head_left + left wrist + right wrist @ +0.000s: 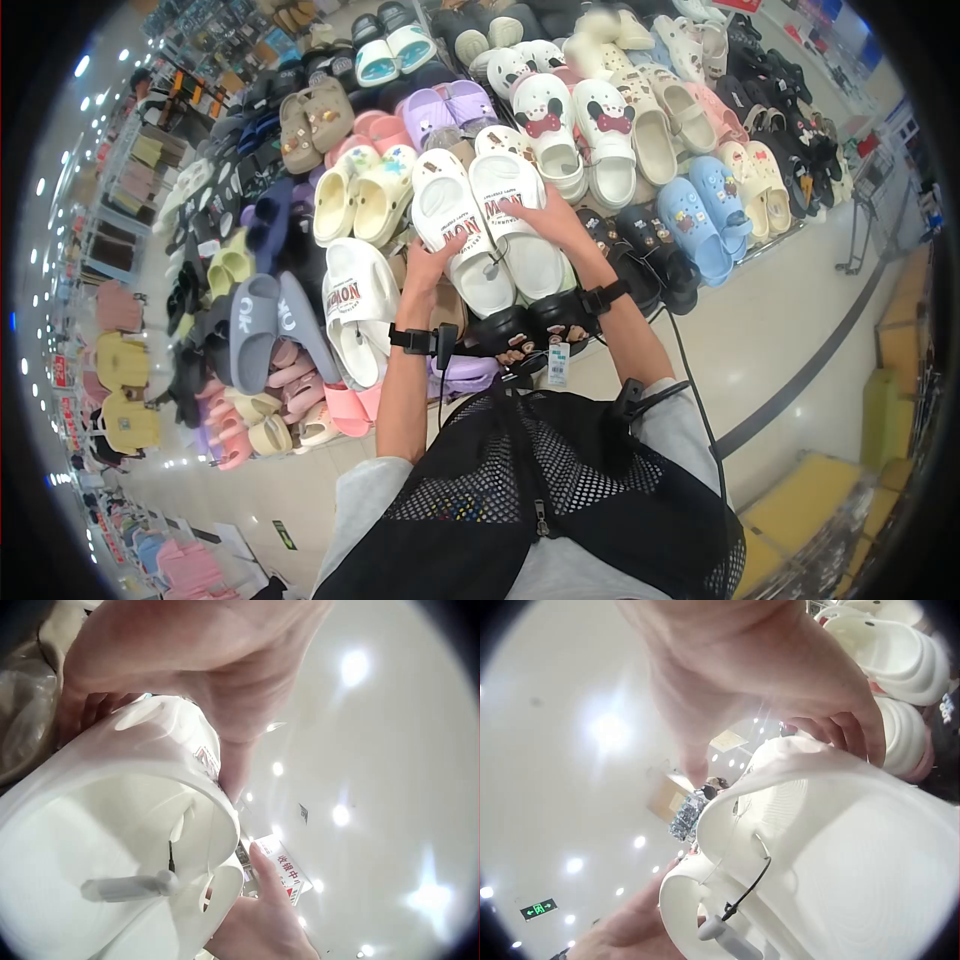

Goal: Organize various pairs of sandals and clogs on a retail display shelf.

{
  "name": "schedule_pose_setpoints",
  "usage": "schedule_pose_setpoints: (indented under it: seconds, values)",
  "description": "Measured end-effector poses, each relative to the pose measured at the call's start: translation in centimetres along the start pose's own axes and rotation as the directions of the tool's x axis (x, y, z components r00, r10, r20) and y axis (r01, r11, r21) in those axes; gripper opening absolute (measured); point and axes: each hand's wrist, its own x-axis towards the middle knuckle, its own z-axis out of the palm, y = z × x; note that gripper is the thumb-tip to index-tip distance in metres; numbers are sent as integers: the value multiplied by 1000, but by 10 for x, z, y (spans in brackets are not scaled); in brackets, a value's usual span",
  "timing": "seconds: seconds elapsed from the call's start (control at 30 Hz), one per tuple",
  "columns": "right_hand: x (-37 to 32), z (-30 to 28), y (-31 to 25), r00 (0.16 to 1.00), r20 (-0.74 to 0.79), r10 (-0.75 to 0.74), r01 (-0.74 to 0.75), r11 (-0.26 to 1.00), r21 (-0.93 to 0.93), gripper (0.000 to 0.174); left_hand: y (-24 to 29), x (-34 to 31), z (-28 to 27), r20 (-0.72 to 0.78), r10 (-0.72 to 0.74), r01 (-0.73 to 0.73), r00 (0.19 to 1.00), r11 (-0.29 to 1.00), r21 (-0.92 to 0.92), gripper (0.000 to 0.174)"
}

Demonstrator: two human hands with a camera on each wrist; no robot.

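A pair of white slip-on clogs [508, 182] with red and black lettering is held side by side, heels toward the body. My left hand [432, 262] grips the left clog, its thumb on the printed upper and its fingers round the outer side. On the other clog my right hand [555, 222] has the same hold, thumb over the lettering. Inside the opening, the left wrist view shows a pale plastic tag [124, 888]; in the right wrist view a dark cord runs to that tag [739, 943]. A similar white clog [358, 300] lies left of my left hand.
Black clogs [500, 335] with a hanging price label [558, 364] sit just below the held pair. Cream clogs [380, 195], white clogs with bows [605, 130] and blue clogs [705, 215] crowd around on the display. A black cable [690, 375] hangs by my right arm.
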Motion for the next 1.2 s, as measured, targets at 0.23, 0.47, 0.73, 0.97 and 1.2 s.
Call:
schedule_pose_setpoints:
  seconds: [0.23, 0.47, 0.73, 0.97, 1.2]
  values:
    - [29, 13, 48, 996, -86, -11, -10, 971, -238, 98, 1, -2, 7, -1, 117, -117, 993, 993, -5, 55]
    - [26, 10, 42, 998, -67, 6, -17, 987, -163, 102, 2, 0, 7, 2, 150, -150, 989, 989, -18, 53]
    - [17, 7, 48, 992, -114, -62, 37, 977, -209, 105, -29, 17, 4, -159, 234, -165, 959, 920, 356, 55]
    - [9, 7, 18, 986, 48, 158, -160, 986, 46, 98, 25, -13, 4, 125, 168, -154, 978, 981, -120, 71]
    - [11, 14, 28, 996, -34, 77, -78, 996, -37, 88, 16, -5, 17, 69, 242, -231, 968, 963, -139, 67]
